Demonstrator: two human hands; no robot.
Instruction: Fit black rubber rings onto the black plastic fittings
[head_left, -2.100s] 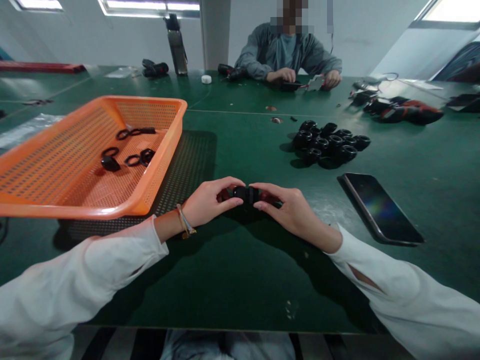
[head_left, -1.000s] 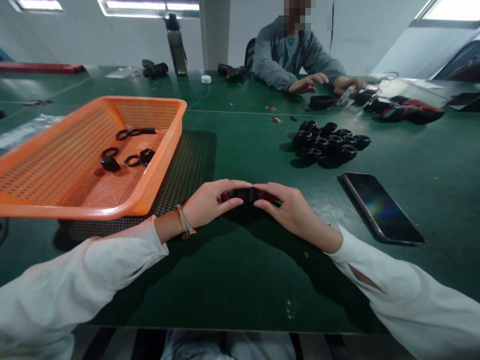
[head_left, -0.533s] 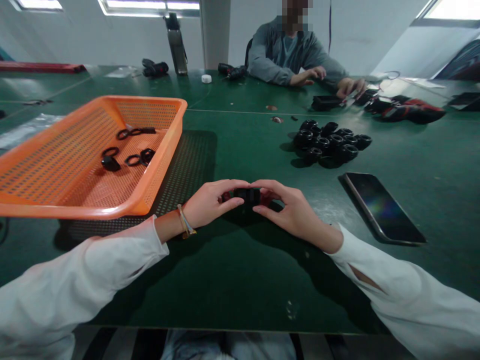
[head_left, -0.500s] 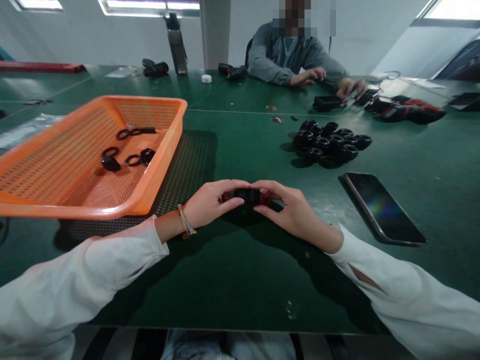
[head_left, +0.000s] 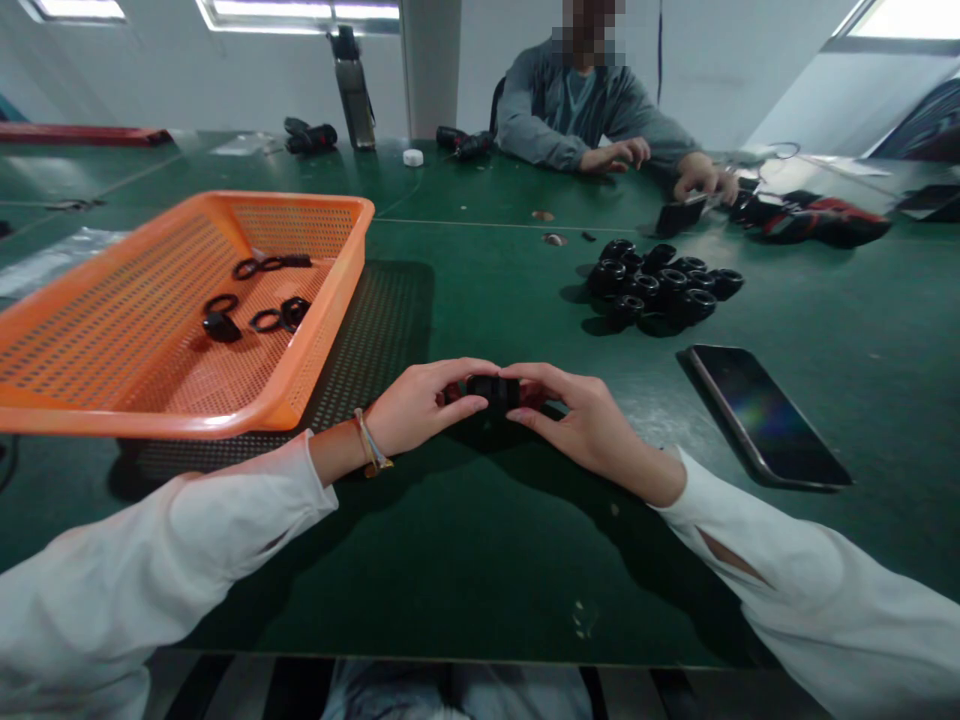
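Both my hands meet over the green table [head_left: 480, 560] on one small black threaded fitting [head_left: 492, 389]. My left hand [head_left: 420, 405] pinches its left end with thumb and fingers. My right hand [head_left: 581, 420] grips its right end, fingers curled round it. The fitting is partly hidden by my fingertips. A heap of several similar black fittings [head_left: 660, 285] lies further back on the right.
An orange perforated basket [head_left: 315, 330] on the left holds several black rings and parts [head_left: 255, 300]. A dark phone [head_left: 765, 415] lies at my right. Across the table a person in a grey jacket [head_left: 585, 105] handles a black item. A bottle [head_left: 354, 90] and tools stand at the far edge.
My hands stay on the fitting, with my right fingers shifting slightly round it. The person opposite has reached to their side and lifted a black item.
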